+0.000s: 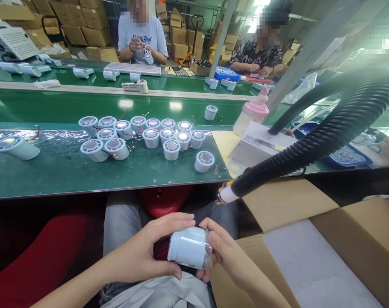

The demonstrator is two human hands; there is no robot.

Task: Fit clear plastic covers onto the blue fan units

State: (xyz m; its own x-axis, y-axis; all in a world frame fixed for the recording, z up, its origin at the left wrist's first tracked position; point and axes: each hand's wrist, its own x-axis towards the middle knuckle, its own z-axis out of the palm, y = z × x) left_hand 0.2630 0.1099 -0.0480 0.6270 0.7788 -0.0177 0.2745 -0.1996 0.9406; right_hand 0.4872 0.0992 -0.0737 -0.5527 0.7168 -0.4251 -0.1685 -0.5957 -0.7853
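Above my lap, both hands hold a light-blue plastic cylinder [188,247] lying on its side, with a clear see-through part at its right end. My left hand [159,244] reaches around its left end, fingers on top and thumb below, leaving a gap at the palm. At the clear end, my right hand [222,250] is closed with bent fingers; some fingertips are hidden behind it. On the bench ahead stand several light-blue round fan-like units [172,149] with thin red and dark wires. One of them [204,161] stands apart near the bench's front edge.
A black corrugated hose [278,149] with a white-tipped tool end [227,194] hangs at right, over an open cardboard box [351,231]. A white box [258,143] and a pink-lidded bottle [252,113] stand behind it. Two people sit across the green conveyor [101,102].
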